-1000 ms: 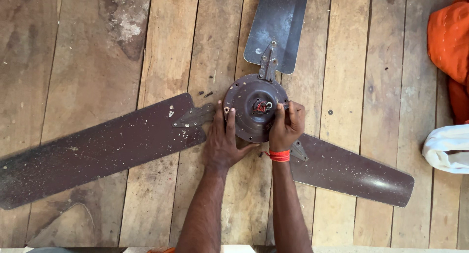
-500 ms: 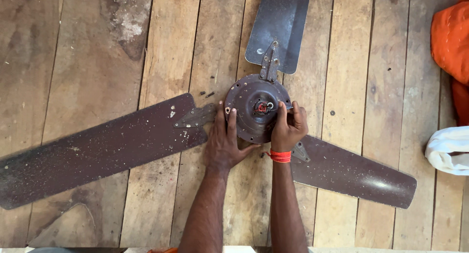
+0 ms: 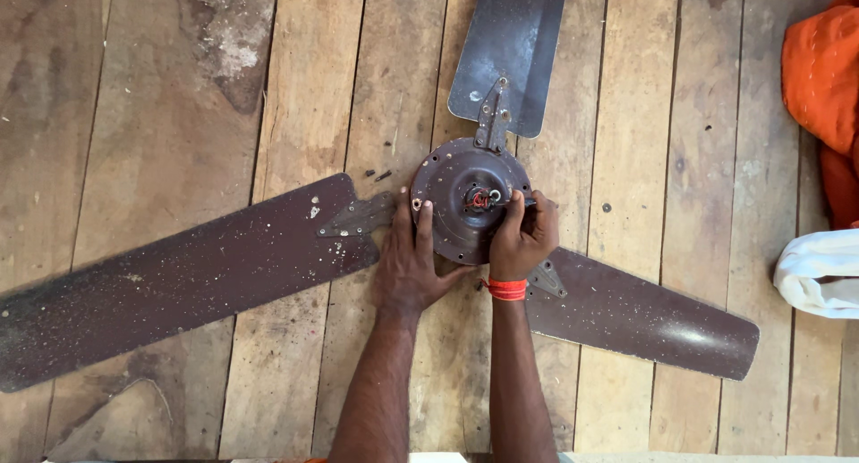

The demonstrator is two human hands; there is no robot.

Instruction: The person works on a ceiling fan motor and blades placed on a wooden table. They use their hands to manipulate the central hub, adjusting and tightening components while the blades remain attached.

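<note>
On the wooden floor (image 3: 295, 87), left hand (image 3: 409, 264) presses flat on fan hub (image 3: 467, 208); right hand (image 3: 522, 237) fingers clench its rim. Sharp blade bracket (image 3: 548, 280) might cut the wrist.

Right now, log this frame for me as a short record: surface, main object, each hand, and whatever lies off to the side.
surface: wooden plank floor, worn and stained
object: brown ceiling fan, three blades, lying flat; hub at centre
left hand: flat on the hub's left rim, fingers spread
right hand: closed on the hub's right edge, near the red wires
wrist: red band on the right
side: orange cloth and white cloth at right edge
</note>
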